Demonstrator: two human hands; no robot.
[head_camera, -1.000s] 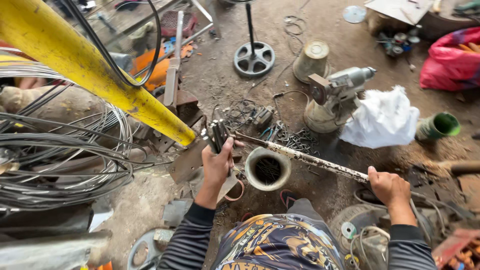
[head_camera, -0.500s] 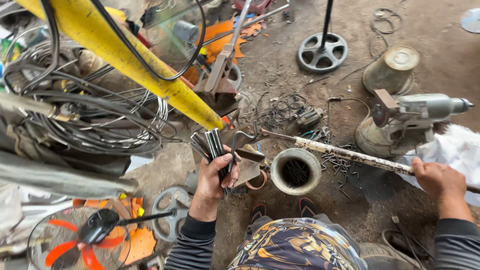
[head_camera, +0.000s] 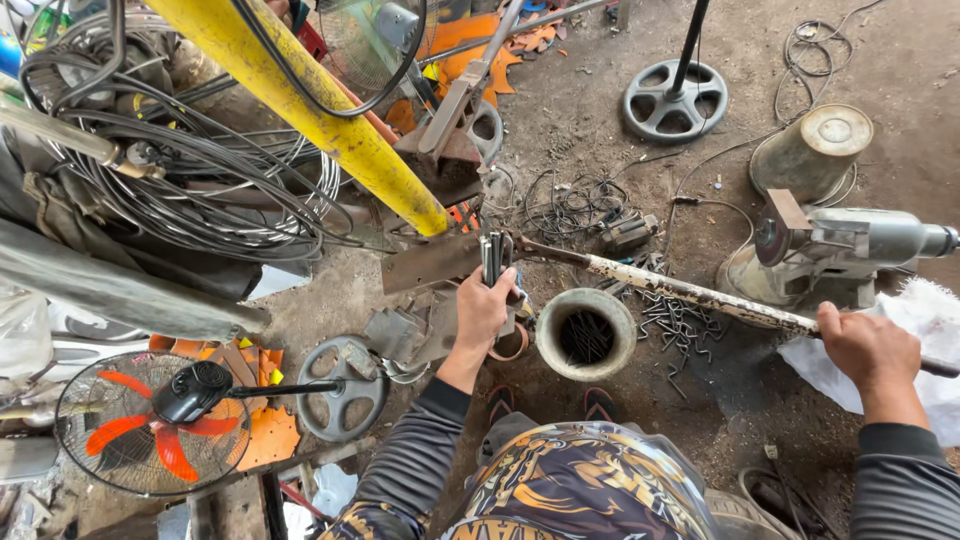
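My left hand (head_camera: 487, 308) sits at the centre of the frame, fingers clenched around a bundle of dark metal rods (head_camera: 494, 256) that stand upright above my fist. My right hand (head_camera: 872, 348), at the right edge, grips a long rusty white-flaked bar (head_camera: 690, 296) that slants up-left toward the bundle. Just below the bar, between my hands, a round open pot (head_camera: 585, 334) stands on the dirt floor (head_camera: 590, 130), with bent wire pieces (head_camera: 680, 325) scattered beside it.
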